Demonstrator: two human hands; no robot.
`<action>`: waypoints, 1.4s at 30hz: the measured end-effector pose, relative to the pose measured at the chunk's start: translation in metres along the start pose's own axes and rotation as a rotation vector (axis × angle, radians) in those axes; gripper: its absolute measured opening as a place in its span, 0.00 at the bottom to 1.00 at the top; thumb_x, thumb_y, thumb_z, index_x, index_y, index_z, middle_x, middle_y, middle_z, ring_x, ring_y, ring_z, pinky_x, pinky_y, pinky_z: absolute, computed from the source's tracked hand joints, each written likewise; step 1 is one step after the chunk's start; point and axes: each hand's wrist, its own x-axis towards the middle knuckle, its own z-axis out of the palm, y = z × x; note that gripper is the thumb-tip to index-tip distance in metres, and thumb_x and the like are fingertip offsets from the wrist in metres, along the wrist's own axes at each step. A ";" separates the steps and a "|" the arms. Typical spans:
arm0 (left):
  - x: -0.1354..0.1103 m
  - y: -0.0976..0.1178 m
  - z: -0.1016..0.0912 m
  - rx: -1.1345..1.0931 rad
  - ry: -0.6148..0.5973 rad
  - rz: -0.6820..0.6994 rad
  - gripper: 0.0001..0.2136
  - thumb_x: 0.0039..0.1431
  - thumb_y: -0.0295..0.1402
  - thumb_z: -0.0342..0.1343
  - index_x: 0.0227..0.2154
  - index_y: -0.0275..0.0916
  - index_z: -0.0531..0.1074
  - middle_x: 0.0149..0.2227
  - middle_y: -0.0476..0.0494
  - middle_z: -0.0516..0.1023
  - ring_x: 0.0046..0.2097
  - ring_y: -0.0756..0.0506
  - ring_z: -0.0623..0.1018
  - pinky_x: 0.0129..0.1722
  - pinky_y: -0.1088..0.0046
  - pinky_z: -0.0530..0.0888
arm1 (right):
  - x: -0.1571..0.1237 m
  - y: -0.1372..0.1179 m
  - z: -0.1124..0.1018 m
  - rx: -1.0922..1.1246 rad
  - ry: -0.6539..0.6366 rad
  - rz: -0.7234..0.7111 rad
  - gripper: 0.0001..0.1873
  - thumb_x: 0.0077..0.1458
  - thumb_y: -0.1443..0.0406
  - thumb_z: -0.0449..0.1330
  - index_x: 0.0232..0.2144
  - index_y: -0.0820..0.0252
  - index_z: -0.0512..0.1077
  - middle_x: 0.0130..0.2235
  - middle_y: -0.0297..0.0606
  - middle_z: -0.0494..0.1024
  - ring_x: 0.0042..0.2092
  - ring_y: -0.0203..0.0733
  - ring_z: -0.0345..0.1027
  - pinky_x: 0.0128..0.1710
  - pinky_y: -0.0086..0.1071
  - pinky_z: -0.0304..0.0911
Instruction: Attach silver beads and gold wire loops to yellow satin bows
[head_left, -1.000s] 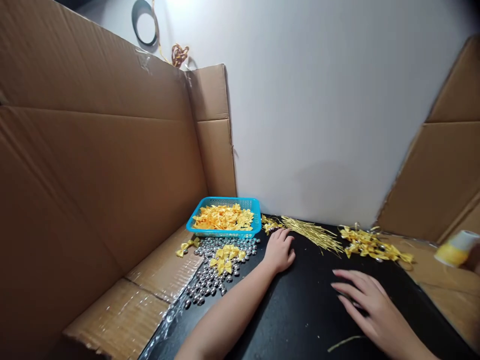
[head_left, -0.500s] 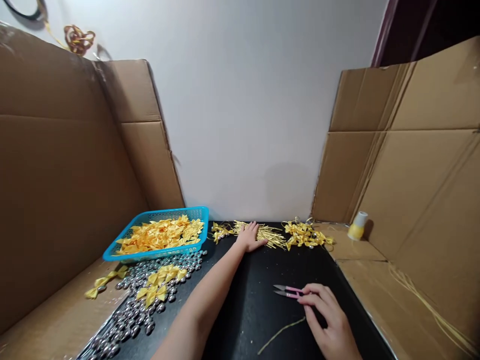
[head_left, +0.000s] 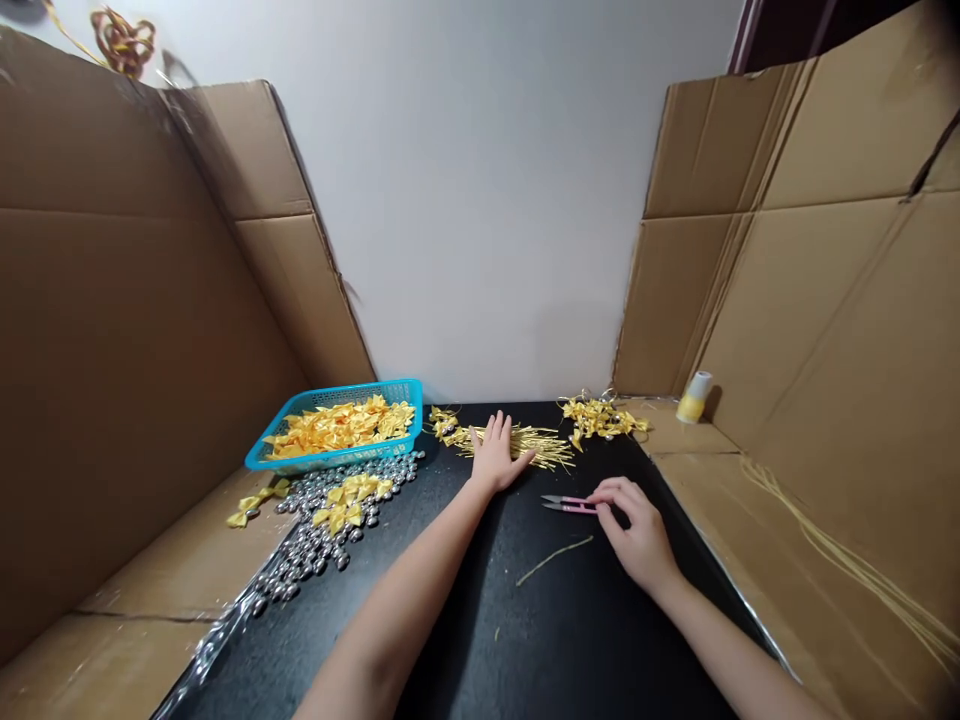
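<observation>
My left hand lies flat with its fingers spread on a bundle of gold cords at the far side of the black table. Pink-handled thread snips are pinched between the thumb and fingers of my right hand, blades pointing left. A single loose piece of gold cord lies on the table just in front of the snips. Finished-looking gold bows with cords are heaped right of the bundle, and a smaller group of bows sits to its left.
A blue basket of yellow ribbon bows stands at the back left. Silver beads spread before it, with several bows on top. A thread spool and long cords are on the right cardboard. Cardboard walls flank the table.
The camera view has shifted, so the scene sits higher. My right hand has moved forward with the snips, away from the loose cord. My left hand stays on the bundle.
</observation>
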 end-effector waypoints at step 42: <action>-0.110 0.022 -0.051 -1.685 0.058 -0.567 0.17 0.41 0.42 0.70 0.30 0.35 0.77 0.31 0.41 0.82 0.35 0.46 0.80 0.36 0.73 0.74 | -0.003 -0.074 0.079 0.481 -0.440 0.333 0.19 0.58 0.54 0.54 0.24 0.61 0.71 0.21 0.34 0.73 0.23 0.35 0.65 0.25 0.28 0.60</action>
